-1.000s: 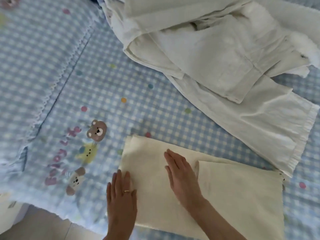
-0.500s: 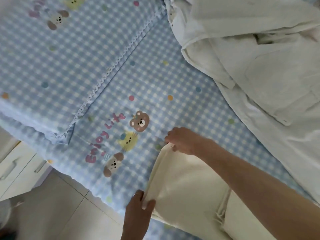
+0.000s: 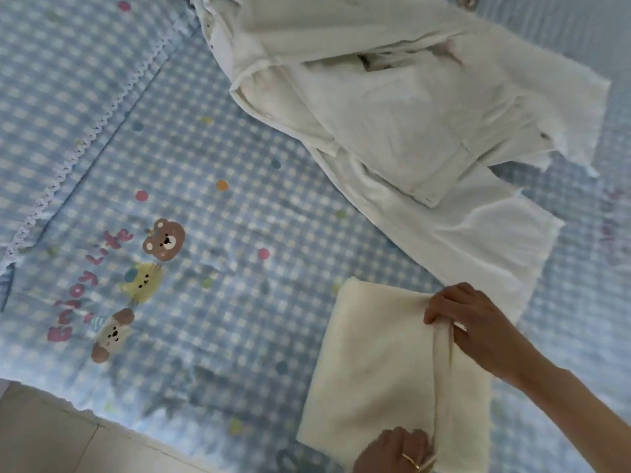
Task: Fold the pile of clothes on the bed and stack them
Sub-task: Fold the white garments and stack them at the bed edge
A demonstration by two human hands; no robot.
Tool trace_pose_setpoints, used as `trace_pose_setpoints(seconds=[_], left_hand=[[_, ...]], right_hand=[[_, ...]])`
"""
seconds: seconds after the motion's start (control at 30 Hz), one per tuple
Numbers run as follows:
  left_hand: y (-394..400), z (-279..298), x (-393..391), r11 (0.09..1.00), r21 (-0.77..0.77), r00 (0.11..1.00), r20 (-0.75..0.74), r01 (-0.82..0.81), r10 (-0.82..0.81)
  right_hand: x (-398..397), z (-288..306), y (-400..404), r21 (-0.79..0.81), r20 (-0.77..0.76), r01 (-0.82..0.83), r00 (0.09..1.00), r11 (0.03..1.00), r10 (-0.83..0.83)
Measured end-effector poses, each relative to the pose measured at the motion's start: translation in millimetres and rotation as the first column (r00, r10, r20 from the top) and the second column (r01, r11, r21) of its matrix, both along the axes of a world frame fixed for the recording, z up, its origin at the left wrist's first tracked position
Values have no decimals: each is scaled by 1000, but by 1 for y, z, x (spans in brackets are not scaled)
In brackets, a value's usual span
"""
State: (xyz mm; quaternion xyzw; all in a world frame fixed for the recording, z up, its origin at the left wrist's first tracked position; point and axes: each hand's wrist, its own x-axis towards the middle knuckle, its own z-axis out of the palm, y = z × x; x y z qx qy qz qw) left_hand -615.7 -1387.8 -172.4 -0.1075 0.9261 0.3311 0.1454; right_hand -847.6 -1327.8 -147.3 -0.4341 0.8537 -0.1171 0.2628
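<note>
Nearest you, your left hand (image 3: 397, 450), a ring on one finger, pinches the near end of the folded edge of the cream garment (image 3: 382, 367), at the bottom of the view. Your right hand (image 3: 471, 319) pinches the far end of that same edge, fingers curled round the bunched fold. The garment lies folded on the bed sheet (image 3: 239, 206), close to the bed's near edge, with the pale floor (image 3: 51, 435) showing beyond that edge at lower left.

To the left, the blue checked sheet carries pink lettering, "Enjoy Life" (image 3: 85, 285), beside a printed bear, cat and dog. Open sheet lies between that print and the garment.

Further off, the pile of white clothes (image 3: 392, 114) sprawls unfolded across the upper right; one long piece reaches down to just beside your right hand. A pillow (image 3: 68, 80) with scalloped trim lies at far left.
</note>
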Motion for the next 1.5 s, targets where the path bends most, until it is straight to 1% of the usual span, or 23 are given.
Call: trace_pose_setpoints(seconds=[0.1,0.23,0.3,0.33,0.4,0.43,0.47,0.53,0.6,0.67,0.73,0.83,0.87,0.9,0.93,0.97,1.0,1.03,1.07,1.13,1.17,1.33,1.5], left_hand=[[45,-8,-22,988,-6,986,69,155,-155],[88,-28,-37,974,26,961,160,227,-228],[99,-35,-39,962,46,945,178,270,-274],[99,-37,-41,963,22,954,129,270,-270],[86,-37,-48,966,26,966,-4,258,-258],[78,-39,-50,969,32,965,-96,246,-242],[71,-43,-55,978,17,966,-163,206,-201],[52,-54,-66,996,-87,978,-209,1,-19],[29,-70,-74,968,-245,989,-147,-56,20],[13,-87,-79,951,-302,996,-24,72,-83],[4,-104,-83,929,-300,976,83,216,-200],[0,-108,-85,921,-288,964,32,261,-263],[-5,-104,-82,935,-276,970,-32,222,-240],[-13,-101,-76,959,-258,984,-100,117,-147],[-23,-100,-69,974,-217,989,-143,-69,38],[-34,-99,-61,940,-150,950,-111,-306,291],[-44,-96,-56,859,-72,861,21,-506,509],[-51,-90,-54,772,-15,755,197,-635,625],[-56,-87,-53,712,6,670,344,-702,658],[-57,-78,-55,700,39,615,514,-713,598],[-56,-73,-56,716,56,623,542,-696,564],[-18,-36,-74,725,110,684,451,-680,573],[97,8,-115,703,282,753,346,-653,560]], right_hand=[[-4,-24,66,-11,-54,59,997,998,-59],[-3,-58,124,-16,-76,127,989,992,-128],[3,-71,134,18,-67,220,974,975,-218],[9,-75,137,20,-70,320,946,947,-318],[32,-80,137,-66,-102,583,803,810,-587],[49,-80,131,-130,-128,665,725,736,-677],[67,-79,122,-164,-162,682,694,713,-702],[102,-86,106,-127,-196,595,769,794,-608],[124,-102,103,-25,-200,517,836,856,-511],[126,-123,116,67,-214,510,847,857,-487],[124,-138,128,104,-216,509,850,854,-480],[124,-139,131,96,-211,524,842,846,-497],[125,-134,130,89,-216,590,798,802,-563],[126,-127,130,81,-221,700,706,709,-672],[128,-121,132,69,-223,819,569,569,-792],[130,-115,134,92,-201,907,421,411,-885],[132,-110,135,155,-154,947,305,282,-940],[133,-105,134,229,-97,952,230,203,-968],[134,-101,132,279,-44,947,177,158,-983],[132,-96,127,305,49,950,55,67,-997],[131,-92,126,308,76,950,25,48,-997],[118,-60,163,95,124,989,104,116,-987],[83,-10,278,-78,80,996,59,53,-995]])
